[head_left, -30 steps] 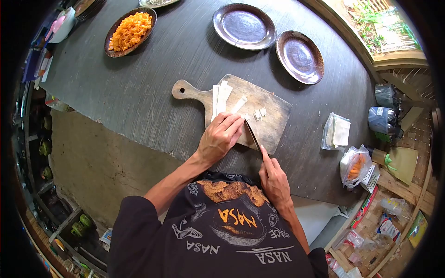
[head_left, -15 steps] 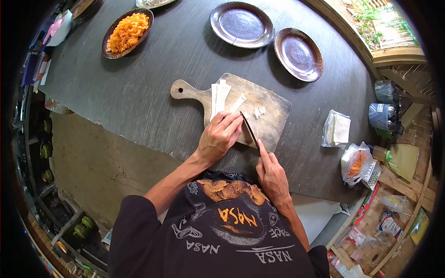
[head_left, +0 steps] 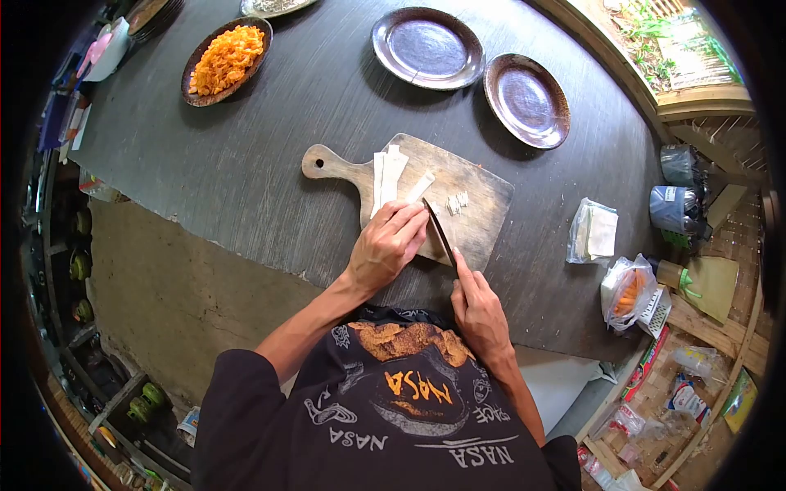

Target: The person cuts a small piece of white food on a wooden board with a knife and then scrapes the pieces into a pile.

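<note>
My right hand [head_left: 481,315] is closed round the handle of a dark knife [head_left: 440,232], whose blade lies over the wooden cutting board [head_left: 479,213]. Beside the blade, my left hand [head_left: 388,245] presses its bent fingers on a pale strip [head_left: 421,186] on the board. More white strips [head_left: 390,172] lie next to that hand, near the board's handle. To the right of the knife tip is a small group of thin cut pieces [head_left: 457,202]. The edge under the left fingertips is hidden.
Beyond the board are two dark plates [head_left: 428,47] [head_left: 526,101] and a bowl of orange food [head_left: 228,60]. A plastic-wrapped white stack [head_left: 593,231] and a bag with orange contents [head_left: 629,292] lie at the right. The table's near edge [head_left: 237,252] runs left of the body.
The whole view has shifted slightly, with the table things a little lower. Both hands and the knife keep nearly the same place on the board.
</note>
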`<action>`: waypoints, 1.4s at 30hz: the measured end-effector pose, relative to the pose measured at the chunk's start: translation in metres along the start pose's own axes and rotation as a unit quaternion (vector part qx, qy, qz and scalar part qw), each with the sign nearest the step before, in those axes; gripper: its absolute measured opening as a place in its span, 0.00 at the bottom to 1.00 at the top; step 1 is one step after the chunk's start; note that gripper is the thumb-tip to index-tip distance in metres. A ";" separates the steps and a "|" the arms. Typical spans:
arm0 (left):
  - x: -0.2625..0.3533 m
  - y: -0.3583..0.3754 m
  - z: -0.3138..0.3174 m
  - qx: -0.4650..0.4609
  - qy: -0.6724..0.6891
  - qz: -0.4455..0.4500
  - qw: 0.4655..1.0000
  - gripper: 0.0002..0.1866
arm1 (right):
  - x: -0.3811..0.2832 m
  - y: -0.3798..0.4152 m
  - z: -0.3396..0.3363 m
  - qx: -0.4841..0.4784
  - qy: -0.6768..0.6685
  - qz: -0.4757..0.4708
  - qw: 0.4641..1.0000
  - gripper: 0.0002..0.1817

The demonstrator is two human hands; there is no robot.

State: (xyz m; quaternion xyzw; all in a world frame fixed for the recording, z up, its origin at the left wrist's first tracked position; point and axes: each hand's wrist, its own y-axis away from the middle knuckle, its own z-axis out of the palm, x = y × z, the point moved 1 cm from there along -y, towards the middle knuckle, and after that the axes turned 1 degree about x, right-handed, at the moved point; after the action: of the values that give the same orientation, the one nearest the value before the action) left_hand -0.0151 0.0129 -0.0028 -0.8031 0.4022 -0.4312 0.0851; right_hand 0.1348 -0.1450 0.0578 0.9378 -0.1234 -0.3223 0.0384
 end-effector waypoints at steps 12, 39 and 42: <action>-0.001 0.001 -0.003 -0.005 0.000 0.006 1.000 0.17 | 0.004 0.014 0.000 0.013 0.000 -0.002 1.000 0.34; -0.001 0.001 -0.002 0.000 0.010 0.000 1.000 0.17 | -0.005 0.004 0.000 0.003 0.001 0.012 1.000 0.34; 0.000 0.001 -0.002 -0.001 0.015 -0.005 1.000 0.17 | -0.004 0.001 0.000 0.003 -0.011 0.009 1.000 0.33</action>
State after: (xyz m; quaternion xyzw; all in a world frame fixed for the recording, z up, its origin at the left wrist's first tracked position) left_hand -0.0174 0.0132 -0.0018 -0.7988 0.3998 -0.4431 0.0765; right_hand 0.1316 -0.1452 0.0610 0.9333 -0.1328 -0.3315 0.0370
